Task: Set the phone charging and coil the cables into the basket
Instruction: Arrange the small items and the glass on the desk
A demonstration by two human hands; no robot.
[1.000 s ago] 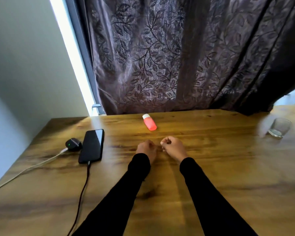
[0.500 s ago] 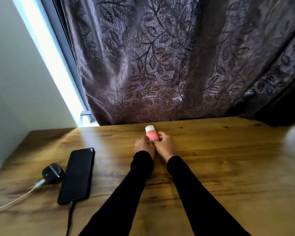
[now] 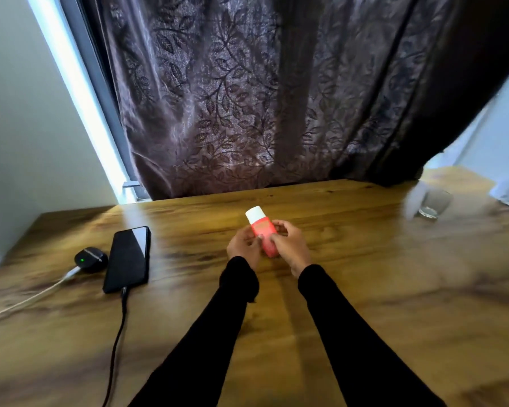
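Holding a small red bottle (image 3: 264,235) with a white cap, both hands are busy in the middle of the wooden table (image 3: 365,289): the left hand (image 3: 243,248) has its fingers curled against the bottle's left side, the right hand (image 3: 290,245) wraps thumb and fingers round its right side, and the bottle looks lifted just off the wood (hard to be sure from this angle).

Over on the left, the phone (image 3: 128,257) lies flat, screen dark, with a black cable (image 3: 118,342) plugged into its near end and running off the bottom of the view. So the charging half looks done, though the dark screen gives no proof that power is flowing. Just beside the phone sits a small black case (image 3: 90,259) with a green light, fed by a white cable (image 3: 30,298) trailing off the left edge.

What's left, by my reckoning, is all the coiling. Both cables are stretched out loose, and no basket is in view at all.

Room to work is generous: bare wood spreads right and toward the person. A drinking glass (image 3: 432,204), blurred, stands near the far right, and the curtain (image 3: 262,98) hangs along the back edge. The left edge runs close to the case.
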